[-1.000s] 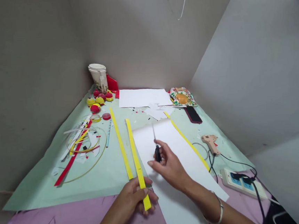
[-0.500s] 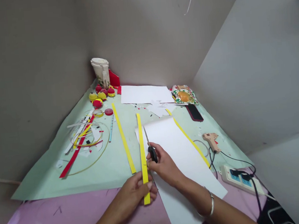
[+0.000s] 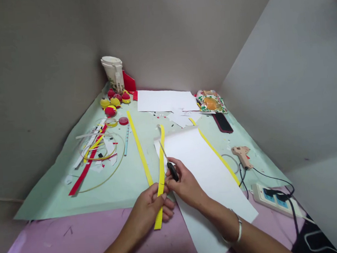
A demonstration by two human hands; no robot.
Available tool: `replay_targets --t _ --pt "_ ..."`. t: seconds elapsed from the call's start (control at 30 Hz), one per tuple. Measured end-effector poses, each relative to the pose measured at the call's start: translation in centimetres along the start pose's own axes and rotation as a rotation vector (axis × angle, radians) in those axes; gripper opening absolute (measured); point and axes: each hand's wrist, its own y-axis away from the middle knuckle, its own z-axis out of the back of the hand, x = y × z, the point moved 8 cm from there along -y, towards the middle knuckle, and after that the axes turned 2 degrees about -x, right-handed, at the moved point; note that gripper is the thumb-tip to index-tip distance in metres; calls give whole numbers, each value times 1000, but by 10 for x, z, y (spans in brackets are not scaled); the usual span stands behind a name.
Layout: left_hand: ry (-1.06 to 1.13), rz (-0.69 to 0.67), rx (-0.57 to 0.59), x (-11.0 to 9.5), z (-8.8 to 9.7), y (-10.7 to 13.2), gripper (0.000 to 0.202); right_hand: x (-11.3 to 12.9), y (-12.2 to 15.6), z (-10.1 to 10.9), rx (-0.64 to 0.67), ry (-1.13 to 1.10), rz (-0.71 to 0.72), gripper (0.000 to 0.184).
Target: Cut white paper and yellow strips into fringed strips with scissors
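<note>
My left hand pinches a long yellow paper strip near its lower end, thumb on top. Fine crosswise lines mark the strip's lower part, and its far end curls over. Close on the right, my right hand is closed around black-handled scissors, whose thin metal blades point up and away along the strip. The right fingertips touch or nearly touch the strip's edge; the exact contact is hidden. Under my right hand lies a large white paper sheet. A second yellow strip rests on the table to the left.
At left are paper scraps and a red strip, tape rolls and a pencil. Several red-and-yellow balls sit before a white pitcher. At right are a phone, glue gun and corded power strip.
The yellow strip in my left hand has tilted, its lower end swinging left and its top right. The scissors' blades now overlap the strip. The camera view has shifted slightly.
</note>
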Motion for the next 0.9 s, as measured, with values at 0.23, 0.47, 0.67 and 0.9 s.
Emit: replay_targets --t 0.23,0.47,0.67,0.9 --pt "2 -64 -35 -11 2 0 42 15 12 5 -67 166 58 66" --pt "37 -87 -16 -12 2 4 45 27 15 18 -200 390 206 60" --pt "41 -107 -42 -12 4 0 54 21 19 17 -181 318 180 57" --pt "-314 -193 -153 -18 8 7 55 10 14 4 -172 253 115 52"
